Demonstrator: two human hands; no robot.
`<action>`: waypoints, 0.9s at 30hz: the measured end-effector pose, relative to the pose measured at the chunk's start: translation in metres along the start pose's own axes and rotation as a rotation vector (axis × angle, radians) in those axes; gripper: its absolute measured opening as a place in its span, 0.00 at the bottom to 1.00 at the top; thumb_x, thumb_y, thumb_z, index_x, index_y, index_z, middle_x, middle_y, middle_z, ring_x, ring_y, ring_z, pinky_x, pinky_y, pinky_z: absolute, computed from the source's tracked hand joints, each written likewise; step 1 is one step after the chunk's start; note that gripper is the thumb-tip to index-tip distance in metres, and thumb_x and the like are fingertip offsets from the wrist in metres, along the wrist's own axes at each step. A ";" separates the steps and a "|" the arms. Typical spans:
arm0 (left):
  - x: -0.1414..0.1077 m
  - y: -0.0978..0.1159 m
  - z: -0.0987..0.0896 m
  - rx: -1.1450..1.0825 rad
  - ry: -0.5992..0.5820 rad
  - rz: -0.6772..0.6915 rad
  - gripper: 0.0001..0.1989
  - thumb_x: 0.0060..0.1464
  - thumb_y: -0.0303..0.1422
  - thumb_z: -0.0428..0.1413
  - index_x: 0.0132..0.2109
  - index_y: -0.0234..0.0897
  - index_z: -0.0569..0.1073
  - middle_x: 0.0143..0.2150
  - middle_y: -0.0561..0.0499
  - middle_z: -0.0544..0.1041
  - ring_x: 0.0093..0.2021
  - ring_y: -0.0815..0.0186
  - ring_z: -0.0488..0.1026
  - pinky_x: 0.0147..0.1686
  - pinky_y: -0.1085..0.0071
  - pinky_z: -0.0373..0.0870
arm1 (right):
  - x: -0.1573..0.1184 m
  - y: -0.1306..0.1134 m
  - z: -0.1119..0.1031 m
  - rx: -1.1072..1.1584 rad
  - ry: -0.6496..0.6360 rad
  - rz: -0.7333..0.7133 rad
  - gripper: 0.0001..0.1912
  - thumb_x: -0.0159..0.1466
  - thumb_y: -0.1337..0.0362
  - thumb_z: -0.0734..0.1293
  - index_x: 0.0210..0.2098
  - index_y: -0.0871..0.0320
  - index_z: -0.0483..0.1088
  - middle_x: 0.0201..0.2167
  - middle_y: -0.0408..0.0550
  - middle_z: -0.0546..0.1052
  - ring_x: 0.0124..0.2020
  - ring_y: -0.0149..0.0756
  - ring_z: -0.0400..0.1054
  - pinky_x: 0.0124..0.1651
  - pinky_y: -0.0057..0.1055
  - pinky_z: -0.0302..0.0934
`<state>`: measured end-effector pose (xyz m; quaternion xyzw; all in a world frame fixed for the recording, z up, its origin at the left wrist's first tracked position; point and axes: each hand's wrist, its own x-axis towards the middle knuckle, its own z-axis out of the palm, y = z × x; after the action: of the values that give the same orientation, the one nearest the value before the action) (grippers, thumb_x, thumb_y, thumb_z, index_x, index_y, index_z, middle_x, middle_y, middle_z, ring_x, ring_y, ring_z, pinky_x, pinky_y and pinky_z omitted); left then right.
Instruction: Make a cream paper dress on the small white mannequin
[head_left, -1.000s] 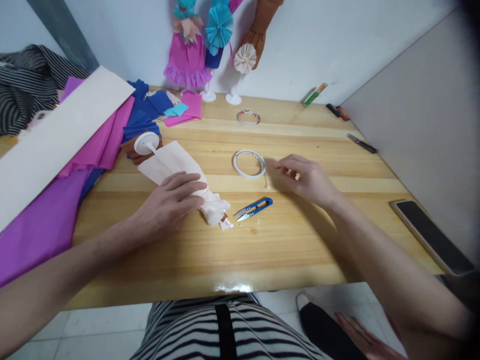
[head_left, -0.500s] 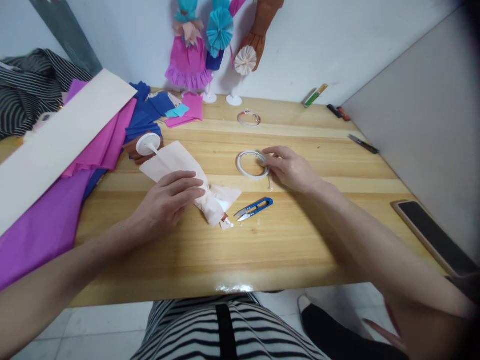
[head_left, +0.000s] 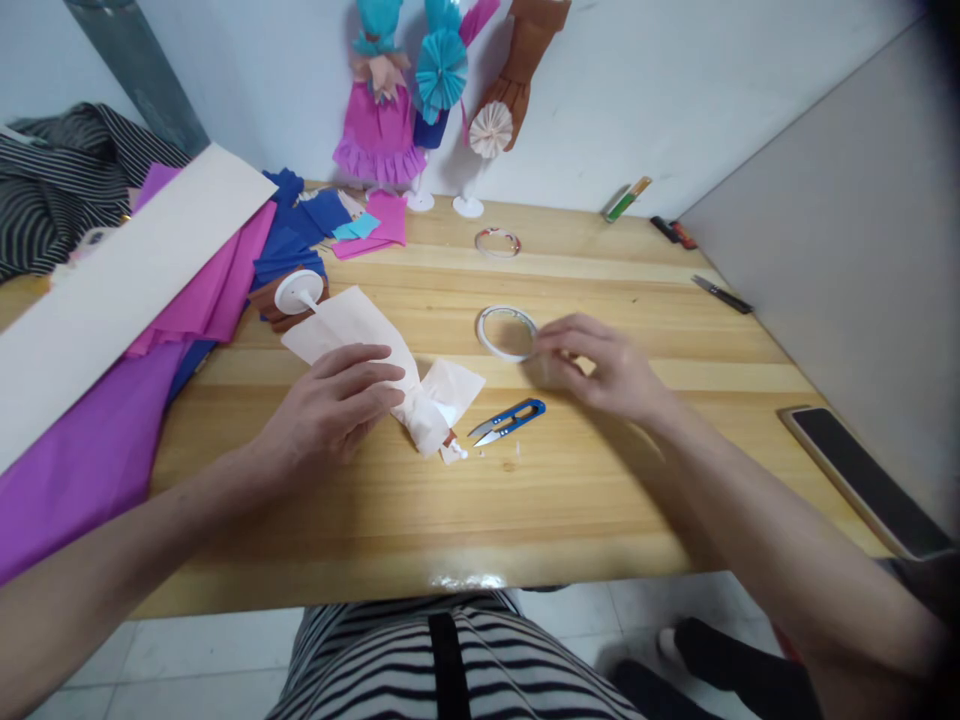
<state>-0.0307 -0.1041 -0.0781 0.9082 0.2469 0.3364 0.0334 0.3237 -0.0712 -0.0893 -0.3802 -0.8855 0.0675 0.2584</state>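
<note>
A small cream paper dress (head_left: 367, 320) lies on the table on a white stand whose round base (head_left: 298, 291) points up and left. My left hand (head_left: 337, 395) rests on the dress with its fingers stretched out, not gripped around it. My right hand (head_left: 592, 360) is just right of a narrow white ring (head_left: 480, 325) that looks like a roll of tape. Its thumb and fingertips are pinched together; motion blur hides what is between them. Blue-handled thread snips (head_left: 525, 412) lie between the dress and my right hand, blades pointing left.
Sheets of pink paper (head_left: 217, 300), purple paper (head_left: 97, 440) and a long cream strip (head_left: 135, 270) pile up at left. Dressed figures on stands (head_left: 379, 120) line the wall. A patterned ring (head_left: 487, 235), a knife (head_left: 721, 294) and a phone (head_left: 862, 480) lie farther off.
My right hand has come off the white ring, shifting slightly right and toward me, its fingertips drawn together. The left hand has stayed on the dress.
</note>
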 end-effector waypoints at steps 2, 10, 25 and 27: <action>0.000 0.001 -0.001 0.009 -0.021 0.010 0.07 0.57 0.22 0.53 0.41 0.34 0.73 0.44 0.43 0.80 0.55 0.57 0.71 0.49 0.61 0.74 | -0.009 -0.021 -0.004 0.110 -0.141 -0.128 0.16 0.61 0.71 0.61 0.48 0.55 0.71 0.44 0.53 0.76 0.43 0.39 0.72 0.43 0.36 0.69; -0.002 0.002 0.001 0.032 -0.076 0.125 0.10 0.59 0.23 0.50 0.46 0.37 0.71 0.46 0.45 0.80 0.57 0.56 0.68 0.51 0.58 0.71 | -0.038 -0.060 -0.002 -0.173 -0.308 -0.039 0.18 0.64 0.69 0.59 0.52 0.60 0.70 0.39 0.57 0.77 0.40 0.44 0.71 0.42 0.43 0.69; 0.005 0.007 -0.006 0.078 -0.110 0.058 0.09 0.58 0.21 0.50 0.40 0.34 0.75 0.43 0.45 0.81 0.51 0.58 0.73 0.46 0.62 0.74 | -0.038 -0.080 0.000 -0.157 -0.360 0.258 0.09 0.55 0.73 0.59 0.34 0.58 0.65 0.32 0.50 0.71 0.26 0.36 0.66 0.28 0.32 0.62; 0.011 0.006 -0.009 0.078 -0.098 0.047 0.09 0.59 0.23 0.50 0.39 0.34 0.75 0.42 0.45 0.81 0.49 0.59 0.73 0.45 0.63 0.75 | -0.036 -0.082 -0.001 -0.136 -0.359 0.291 0.08 0.53 0.74 0.59 0.32 0.57 0.63 0.31 0.49 0.69 0.24 0.34 0.65 0.27 0.31 0.60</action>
<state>-0.0268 -0.1048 -0.0636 0.9298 0.2364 0.2822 0.0020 0.2929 -0.1539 -0.0769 -0.5021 -0.8557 0.1108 0.0582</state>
